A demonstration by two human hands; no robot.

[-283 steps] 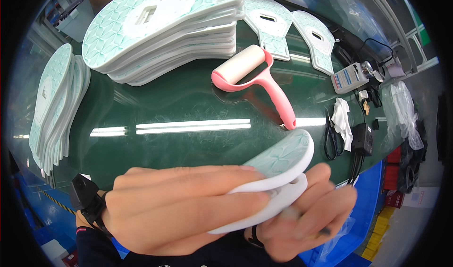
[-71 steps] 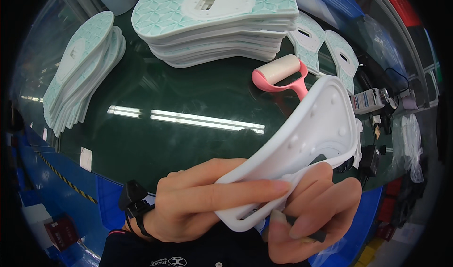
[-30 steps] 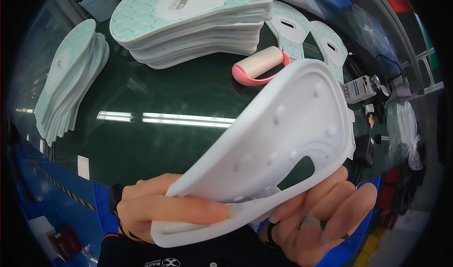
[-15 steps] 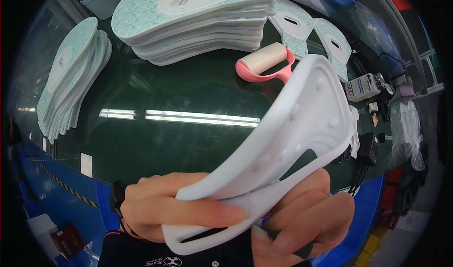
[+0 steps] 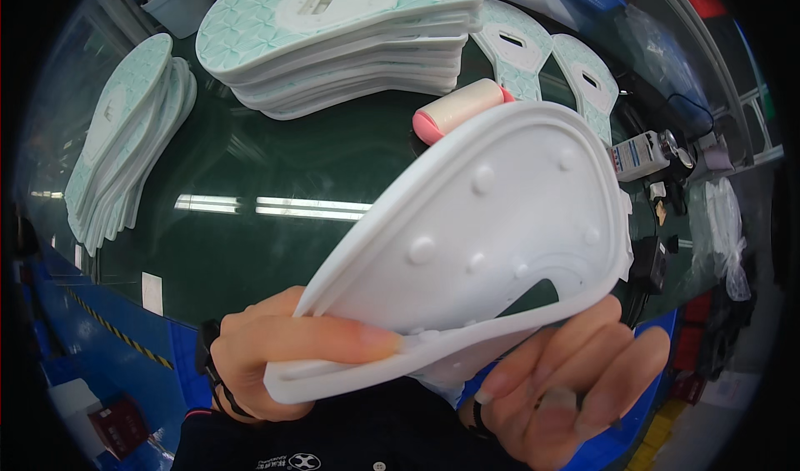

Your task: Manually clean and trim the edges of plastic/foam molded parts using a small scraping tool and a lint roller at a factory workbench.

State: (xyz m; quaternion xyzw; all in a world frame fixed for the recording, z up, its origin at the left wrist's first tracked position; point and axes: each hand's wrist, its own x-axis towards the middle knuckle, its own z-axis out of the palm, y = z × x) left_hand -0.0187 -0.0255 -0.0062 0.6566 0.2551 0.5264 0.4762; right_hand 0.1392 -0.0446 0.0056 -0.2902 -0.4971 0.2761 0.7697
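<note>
A white moulded plastic shell (image 5: 533, 188) tilts up in front of me, its hollow inside with rounded bumps and an oval opening turned toward me. My left hand (image 5: 275, 354) grips its narrow lower end, thumb on the inside face and fingers behind. Beside the lower right edge is my right hand (image 5: 575, 379), palm up with its fingers half curled and apart; it rests close under the edge, and whether it touches is hard to tell. A pink-framed roller with a cream cylinder (image 5: 462, 109) lies just beyond the shell, partly hidden by it.
Stacked white panels with mint patterned tops (image 5: 333, 46) stand at the back, and a leaning stack (image 5: 129, 138) is at the left. Two single panels (image 5: 517, 46) lie behind the roller. A white labelled container (image 5: 637, 156) and a black adapter (image 5: 648, 263) sit at the right of the green table (image 5: 233, 254).
The shell has turned so more of its inside faces me, and its narrow end has risen slightly. My right hand has moved right and its fingers have loosened.
</note>
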